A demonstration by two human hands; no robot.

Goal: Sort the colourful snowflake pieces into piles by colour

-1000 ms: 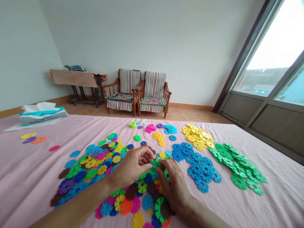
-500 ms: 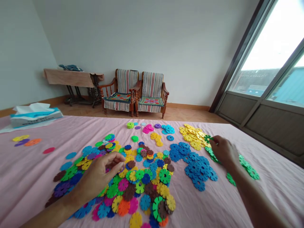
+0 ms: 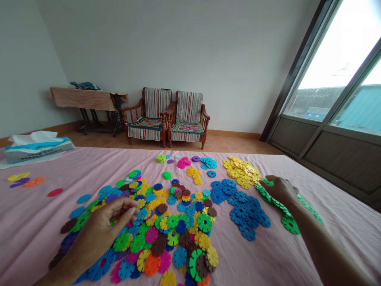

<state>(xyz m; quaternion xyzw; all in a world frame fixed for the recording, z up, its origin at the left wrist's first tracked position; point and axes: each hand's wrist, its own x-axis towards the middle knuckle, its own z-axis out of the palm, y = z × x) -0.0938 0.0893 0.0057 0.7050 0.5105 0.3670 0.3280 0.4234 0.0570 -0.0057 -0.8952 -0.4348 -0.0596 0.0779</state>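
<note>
My left hand hovers over the left part of a mixed heap of notched plastic discs. Its fingers curve loosely, with a small gap to the thumb, and I see nothing held between them. On the right, my right hand reaches down at the far end of the green disc row. A green notched disc shows between its thumb and fingers, partly hidden by them. My forearm crosses over part of the green row. Beside that hand lie a yellow disc pile and a blue disc pile.
Small groups of discs lie at the far edge, including pink, light blue and purple. A tissue pack rests at the far left of the pink cloth. Two wooden armchairs stand beyond.
My right hand has lowered the green disc onto the far end of the green row. My left hand has drawn back left and toward me. The view has shifted slightly.
</note>
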